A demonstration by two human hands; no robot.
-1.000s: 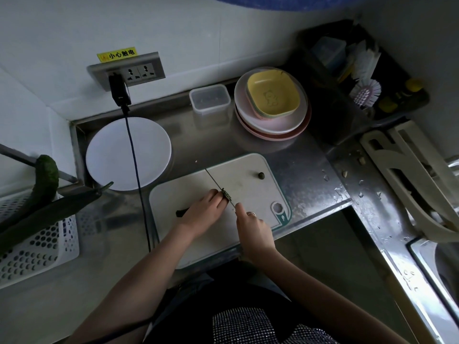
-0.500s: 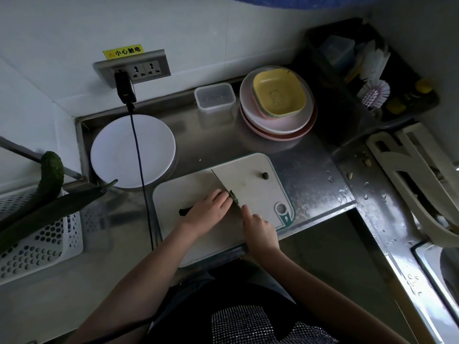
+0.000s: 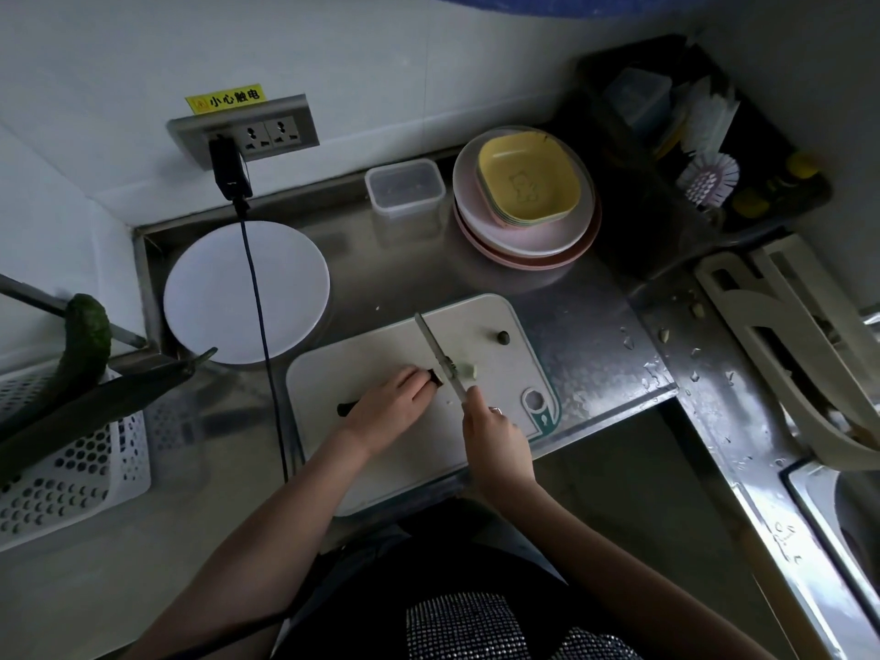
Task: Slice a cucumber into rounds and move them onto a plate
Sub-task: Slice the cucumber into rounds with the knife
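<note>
A cucumber [image 3: 344, 408] is laid on a white cutting board [image 3: 381, 464] at the front of the steel desk [image 3: 585, 340], with only its dark stem end and cut end seen past the left hand [image 3: 388, 408]. The cucumber is pressed down by that hand, its fingers [image 3: 419, 381] curled over the top. A knife [image 3: 440, 357] is gripped in the right hand [image 3: 495, 433], fingers wrapped round the handle, and its blade is set against the cut face of the cucumber. A pale cut round [image 3: 466, 370] is seen just to the right of the blade, and a small dark end piece [image 3: 502, 336] lies well apart near the board's far edge.

A white plate [image 3: 205, 297] is placed behind and left of the board, with nothing seen on it but a black cable [image 3: 257, 316] crossing above it. A clear lidded box [image 3: 405, 185] is set against the wall; its contents cannot be told. Beside it, yellow dishes [image 3: 528, 181] are nested on a stack of pink plates [image 3: 524, 245]. In a white perforated basket [image 3: 62, 478] at the left, two more cucumbers [image 3: 85, 340] are held.
</note>
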